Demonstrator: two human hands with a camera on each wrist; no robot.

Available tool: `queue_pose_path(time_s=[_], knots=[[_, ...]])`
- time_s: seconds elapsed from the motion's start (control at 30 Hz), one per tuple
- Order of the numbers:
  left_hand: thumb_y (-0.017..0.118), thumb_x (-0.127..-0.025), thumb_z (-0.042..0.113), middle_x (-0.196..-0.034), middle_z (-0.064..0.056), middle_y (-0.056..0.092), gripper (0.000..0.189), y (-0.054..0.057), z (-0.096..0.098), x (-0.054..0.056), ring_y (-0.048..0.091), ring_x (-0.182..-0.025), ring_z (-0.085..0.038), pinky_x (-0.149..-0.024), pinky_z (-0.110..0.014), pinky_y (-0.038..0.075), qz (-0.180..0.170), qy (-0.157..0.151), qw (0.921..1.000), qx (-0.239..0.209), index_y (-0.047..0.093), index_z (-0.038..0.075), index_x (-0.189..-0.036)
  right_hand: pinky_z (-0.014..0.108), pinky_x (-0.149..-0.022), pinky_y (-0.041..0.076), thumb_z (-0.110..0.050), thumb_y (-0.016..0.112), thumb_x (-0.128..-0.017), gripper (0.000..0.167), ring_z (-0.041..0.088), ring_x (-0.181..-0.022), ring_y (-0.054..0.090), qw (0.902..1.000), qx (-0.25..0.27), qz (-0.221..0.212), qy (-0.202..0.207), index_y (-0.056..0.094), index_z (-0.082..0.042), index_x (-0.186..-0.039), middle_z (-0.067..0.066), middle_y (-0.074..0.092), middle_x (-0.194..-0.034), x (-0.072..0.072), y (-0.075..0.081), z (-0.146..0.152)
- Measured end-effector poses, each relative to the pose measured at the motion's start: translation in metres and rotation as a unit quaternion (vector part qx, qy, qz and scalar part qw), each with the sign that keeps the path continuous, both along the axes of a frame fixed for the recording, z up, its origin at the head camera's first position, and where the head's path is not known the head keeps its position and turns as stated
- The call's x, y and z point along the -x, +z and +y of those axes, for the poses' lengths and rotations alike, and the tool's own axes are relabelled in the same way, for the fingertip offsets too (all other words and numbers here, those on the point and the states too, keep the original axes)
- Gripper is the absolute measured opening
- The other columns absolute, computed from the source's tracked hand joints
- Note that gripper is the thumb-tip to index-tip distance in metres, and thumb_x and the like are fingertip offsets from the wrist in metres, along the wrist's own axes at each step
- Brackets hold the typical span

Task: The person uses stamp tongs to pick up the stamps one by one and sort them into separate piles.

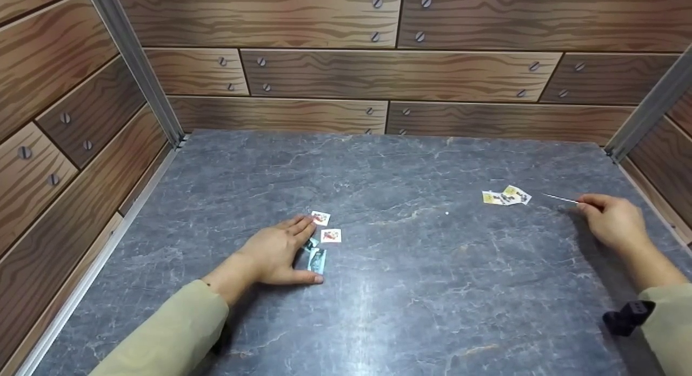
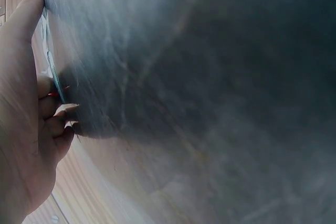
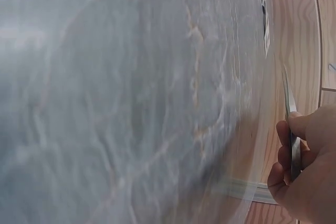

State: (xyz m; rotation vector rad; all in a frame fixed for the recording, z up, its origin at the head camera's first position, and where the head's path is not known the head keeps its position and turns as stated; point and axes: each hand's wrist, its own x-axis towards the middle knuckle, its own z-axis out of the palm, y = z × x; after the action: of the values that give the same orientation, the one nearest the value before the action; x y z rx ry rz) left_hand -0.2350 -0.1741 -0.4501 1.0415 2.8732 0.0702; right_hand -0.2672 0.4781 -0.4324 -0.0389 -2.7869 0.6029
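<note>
My left hand rests on the tabletop, fingers stretched out and thumb spread. Between thumb and fingers lie small teal printed pieces, partly hidden by the hand. Two small white squares with red pictures, an upper square by the fingertips and a lower square, lie just beyond. Over at the right, my right hand pinches slim metal tweezers above the table. Their tip points left, a short way from several overlapping yellow-and-white printed pieces.
The table has a grey marbled top. Wood-print panels enclose it at the back and sides, with metal posts at the corners. A tiny white speck lies mid-table. A black device sits at the right wrist.
</note>
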Motion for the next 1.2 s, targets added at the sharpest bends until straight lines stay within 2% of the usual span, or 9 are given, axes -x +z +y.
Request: queue_pose_path(time_s=[0.2, 0.4, 0.47, 0.53, 0.67, 0.9, 1.07, 1.13, 1.2], knots=[[0.052, -0.088, 0.089, -0.169, -0.019, 0.033, 0.121, 0.001, 0.001, -0.001, 0.030, -0.157, -0.037, -0.124, -0.048, 0.035, 0.004, -0.004, 1.0000, -0.006, 0.034, -0.003, -0.163, 0.065, -0.086, 0.047, -0.018, 0.054, -0.110, 0.035, 0.053, -0.106, 0.062, 0.9999, 0.005, -0.011, -0.012, 0.066, 0.010, -0.128, 0.036, 0.069, -0.115, -0.005, 0.006, 0.004], [0.050, -0.087, 0.091, -0.169, -0.019, 0.032, 0.122, 0.000, 0.000, -0.001, 0.029, -0.157, -0.037, -0.125, -0.048, 0.034, 0.001, 0.001, 1.0000, -0.002, 0.032, -0.002, -0.164, 0.040, -0.072, 0.045, -0.020, 0.057, -0.110, 0.035, 0.027, -0.084, 0.060, 1.0000, 0.005, -0.006, 0.000, 0.070, 0.007, -0.127, 0.030, 0.073, -0.108, -0.007, 0.015, -0.004], [0.049, -0.087, 0.091, -0.169, -0.019, 0.032, 0.122, 0.000, 0.000, -0.001, 0.029, -0.158, -0.036, -0.125, -0.047, 0.033, 0.001, 0.002, 1.0000, 0.000, 0.032, -0.002, -0.165, 0.037, -0.069, 0.043, -0.020, 0.058, -0.110, 0.034, 0.023, -0.081, 0.057, 0.9999, 0.007, 0.001, 0.007, 0.071, 0.006, -0.126, 0.029, 0.073, -0.108, -0.006, 0.019, -0.010], [0.049, -0.087, 0.091, -0.170, -0.019, 0.031, 0.122, 0.000, 0.000, -0.001, 0.029, -0.158, -0.036, -0.125, -0.048, 0.033, 0.001, 0.002, 1.0000, -0.001, 0.031, -0.002, -0.165, 0.039, -0.071, 0.043, -0.021, 0.058, -0.110, 0.034, 0.027, -0.084, 0.059, 0.9999, 0.007, 0.007, 0.013, 0.071, 0.005, -0.126, 0.030, 0.073, -0.110, -0.006, 0.023, -0.017], [0.048, -0.087, 0.091, -0.170, -0.019, 0.031, 0.122, 0.001, 0.000, -0.001, 0.028, -0.157, -0.037, -0.125, -0.048, 0.034, 0.001, 0.000, 1.0000, -0.003, 0.031, -0.002, -0.165, 0.051, -0.079, 0.045, -0.023, 0.057, -0.110, 0.035, 0.040, -0.096, 0.063, 0.9995, 0.011, 0.016, 0.024, 0.071, 0.004, -0.128, 0.031, 0.072, -0.117, -0.005, 0.031, -0.034], [0.048, -0.087, 0.092, -0.170, -0.018, 0.031, 0.123, 0.001, 0.001, 0.000, 0.028, -0.158, -0.036, -0.125, -0.047, 0.033, 0.001, -0.001, 1.0000, 0.002, 0.031, -0.001, -0.165, 0.050, -0.082, 0.047, -0.023, 0.059, -0.110, 0.033, 0.039, -0.100, 0.065, 0.9977, 0.022, 0.030, 0.057, 0.073, 0.001, -0.128, 0.030, 0.072, -0.122, -0.003, 0.048, -0.072], [0.051, -0.088, 0.089, -0.170, -0.019, 0.031, 0.121, 0.002, 0.001, -0.001, 0.027, -0.158, -0.037, -0.126, -0.047, 0.032, -0.006, -0.002, 1.0000, -0.004, 0.032, -0.003, -0.164, 0.062, -0.093, 0.047, -0.017, 0.063, -0.108, 0.026, 0.049, -0.113, 0.066, 0.9932, 0.036, 0.056, 0.095, 0.075, 0.000, -0.123, 0.030, 0.071, -0.124, -0.003, 0.059, -0.101], [0.051, -0.089, 0.089, -0.170, -0.019, 0.031, 0.120, 0.002, 0.001, -0.001, 0.027, -0.158, -0.036, -0.126, -0.047, 0.032, -0.009, -0.001, 1.0000, -0.003, 0.031, -0.003, -0.164, 0.060, -0.093, 0.048, -0.014, 0.064, -0.107, 0.024, 0.048, -0.113, 0.066, 0.9911, 0.039, 0.066, 0.109, 0.076, 0.000, -0.122, 0.029, 0.071, -0.124, -0.003, 0.062, -0.114], [0.052, -0.089, 0.089, -0.170, -0.019, 0.030, 0.120, 0.002, 0.001, -0.001, 0.026, -0.158, -0.036, -0.126, -0.047, 0.032, -0.009, 0.000, 1.0000, -0.003, 0.031, -0.002, -0.164, 0.053, -0.090, 0.049, -0.015, 0.066, -0.106, 0.023, 0.043, -0.108, 0.067, 0.9894, 0.042, 0.072, 0.119, 0.077, -0.001, -0.122, 0.027, 0.073, -0.122, -0.003, 0.065, -0.127]])
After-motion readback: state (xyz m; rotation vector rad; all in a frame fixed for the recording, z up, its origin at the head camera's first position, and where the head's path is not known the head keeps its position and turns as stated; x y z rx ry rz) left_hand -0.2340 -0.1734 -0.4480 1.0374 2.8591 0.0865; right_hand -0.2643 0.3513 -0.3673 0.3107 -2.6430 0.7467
